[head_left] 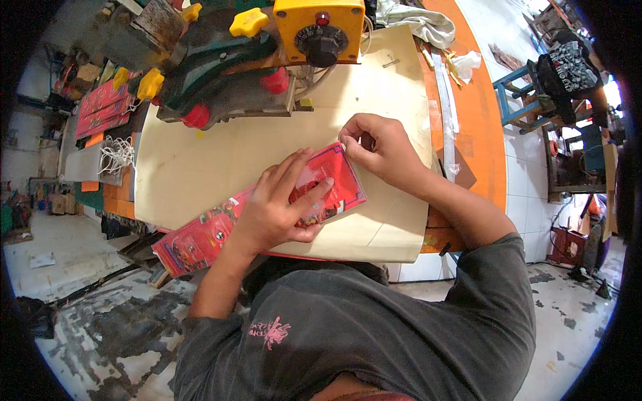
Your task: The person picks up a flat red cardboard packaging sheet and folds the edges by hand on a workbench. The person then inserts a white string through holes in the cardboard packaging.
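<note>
A long red printed strip (196, 244) lies slantwise across the cream sheet (374, 227) on the table, its right end farther from me than its left. My left hand (275, 200) rests on the strip with its fingers spread, pressing it down and covering its middle. At the strip's far right corner, my right hand (376, 144) is closed in a pinch. A tiny whitish bit shows at those fingertips, too small to name.
Beyond the strip stands a machine with a yellow control box (319, 33), a black dial and yellow knobs (249, 23). Red printed pieces (103, 107) and white cords (118, 156) lie at the left. A metal ruler (444, 100) lies on the orange tabletop (483, 134) at the right.
</note>
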